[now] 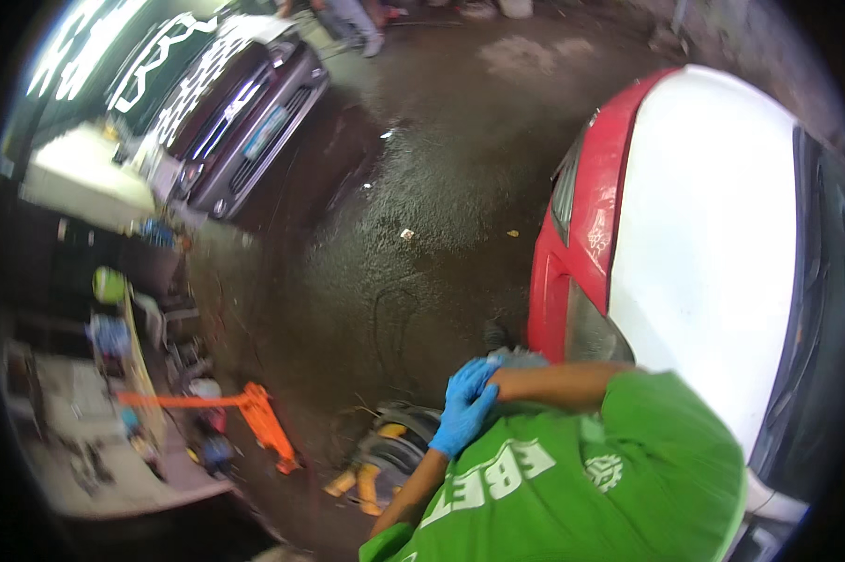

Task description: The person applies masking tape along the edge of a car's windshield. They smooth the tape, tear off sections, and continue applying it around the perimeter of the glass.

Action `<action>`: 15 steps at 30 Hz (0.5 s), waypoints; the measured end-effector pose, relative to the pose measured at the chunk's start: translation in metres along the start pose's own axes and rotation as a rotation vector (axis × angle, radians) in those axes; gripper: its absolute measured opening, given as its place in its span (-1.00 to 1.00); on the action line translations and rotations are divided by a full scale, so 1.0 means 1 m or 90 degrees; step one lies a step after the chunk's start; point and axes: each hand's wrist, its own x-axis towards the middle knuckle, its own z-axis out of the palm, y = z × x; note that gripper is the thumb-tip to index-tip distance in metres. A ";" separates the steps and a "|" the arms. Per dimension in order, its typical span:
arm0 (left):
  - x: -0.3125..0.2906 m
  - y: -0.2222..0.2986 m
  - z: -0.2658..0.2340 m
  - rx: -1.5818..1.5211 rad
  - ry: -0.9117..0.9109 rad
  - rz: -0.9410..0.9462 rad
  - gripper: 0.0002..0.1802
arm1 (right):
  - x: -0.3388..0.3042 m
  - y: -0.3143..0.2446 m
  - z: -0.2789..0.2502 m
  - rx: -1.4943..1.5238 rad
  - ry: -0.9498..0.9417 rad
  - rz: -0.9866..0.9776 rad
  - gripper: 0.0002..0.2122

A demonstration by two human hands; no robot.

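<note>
In front of my chest, both hands are close together and in blue gloves. My left hand comes up from the lower edge and lies across my right wrist, its fingers bent against the cuff of the right glove. My right hand comes in from the right and points left. It is largely covered by the left hand, so its fingers do not show clearly. Just beyond the hands is the red front bumper of a car with a white hood. Below and left of them lies grey and yellow equipment, partly hidden.
An orange floor jack with a long bar stands on the left. Behind it is a cluttered workbench. A dark car is parked far left, near a person's legs. The dark floor looks wet.
</note>
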 end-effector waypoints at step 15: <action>0.627 -0.040 -0.083 -0.130 -0.341 0.099 -0.65 | 0.250 0.487 -0.163 0.040 0.061 0.206 -0.79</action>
